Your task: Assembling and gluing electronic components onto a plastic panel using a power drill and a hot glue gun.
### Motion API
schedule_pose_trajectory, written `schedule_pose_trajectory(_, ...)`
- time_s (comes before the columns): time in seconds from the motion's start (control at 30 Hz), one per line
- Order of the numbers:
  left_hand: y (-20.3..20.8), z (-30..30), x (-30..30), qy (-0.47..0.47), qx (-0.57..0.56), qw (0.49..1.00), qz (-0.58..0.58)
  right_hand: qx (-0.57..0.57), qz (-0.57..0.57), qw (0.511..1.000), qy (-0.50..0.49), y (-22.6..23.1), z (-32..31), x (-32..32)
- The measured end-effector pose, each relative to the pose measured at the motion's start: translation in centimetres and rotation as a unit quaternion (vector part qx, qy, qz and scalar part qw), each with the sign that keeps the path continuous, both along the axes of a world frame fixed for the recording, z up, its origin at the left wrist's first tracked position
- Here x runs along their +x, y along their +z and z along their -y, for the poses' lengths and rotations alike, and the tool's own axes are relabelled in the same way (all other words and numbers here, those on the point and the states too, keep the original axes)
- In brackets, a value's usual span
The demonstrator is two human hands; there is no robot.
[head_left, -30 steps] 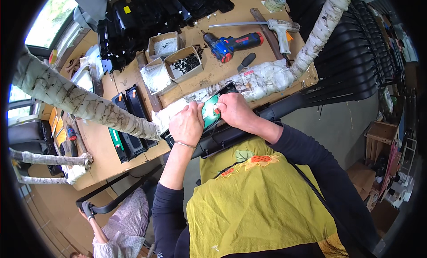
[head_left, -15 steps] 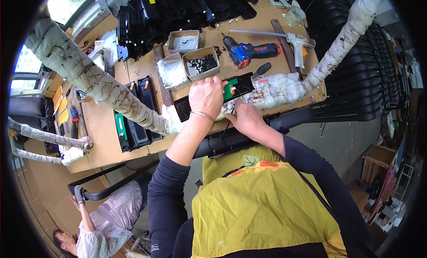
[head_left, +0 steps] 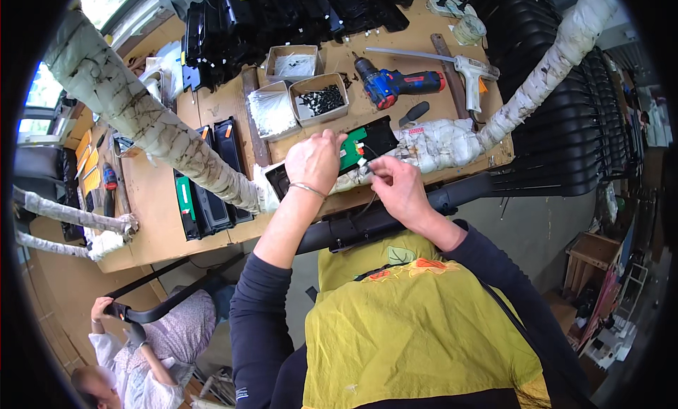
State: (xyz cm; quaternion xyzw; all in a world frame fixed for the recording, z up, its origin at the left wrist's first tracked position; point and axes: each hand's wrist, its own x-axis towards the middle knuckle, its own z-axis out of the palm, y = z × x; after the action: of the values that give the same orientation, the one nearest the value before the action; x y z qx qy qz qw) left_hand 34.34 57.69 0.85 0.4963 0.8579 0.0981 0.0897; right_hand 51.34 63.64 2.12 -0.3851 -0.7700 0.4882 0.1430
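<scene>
My left hand (head_left: 315, 162) is closed over the left part of a long black plastic housing (head_left: 383, 136), tilted above the wrapped support at the table's front edge. Inside the housing sits a green circuit board (head_left: 349, 152) with small red and white sockets at its right end. Just below that end, my right hand (head_left: 406, 194) pinches a small cable plug (head_left: 365, 167), whitish and partly hidden by fingertips. A dark cable (head_left: 369, 206) hangs beneath, over a thick black tube (head_left: 459, 193) that runs along the table edge in front of me.
Beyond the housing are cardboard boxes of white strips (head_left: 274, 114) and black screws (head_left: 321, 100), a blue-red drill (head_left: 399, 84) and a glue gun (head_left: 472, 74). Wrapped posts (head_left: 152, 119) rise left and right. More black housings (head_left: 229, 162) lie left; a co-worker (head_left: 152, 338) holds a black frame.
My right hand has shifted slightly right and down, and its fingers now pinch near the plug. The housing has turned a little in my left hand. The co-worker has moved.
</scene>
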Motion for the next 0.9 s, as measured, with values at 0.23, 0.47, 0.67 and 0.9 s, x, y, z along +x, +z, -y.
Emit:
schedule_pose_trajectory(0.23,0.1,2.7,-0.3,0.023,0.022,0.999,-0.001,-0.093,-0.051,0.994,0.004,0.1,-1.3,-0.9)
schedule_pose_trajectory(0.47,0.5,5.1,-0.4,0.024,0.027,0.999,0.003,0.316,-0.021,0.934,0.167,-1.0,-2.3,-0.5)
schedule_pose_trajectory(0.67,1.4,5.7,0.4,0.009,0.010,1.000,0.021,0.415,-0.033,0.877,0.242,-0.7,-1.7,-0.8)
schedule_pose_trajectory(0.9,1.7,6.0,0.8,-0.012,-0.014,1.000,0.007,0.430,-0.020,0.867,0.252,-1.0,-1.8,0.0)
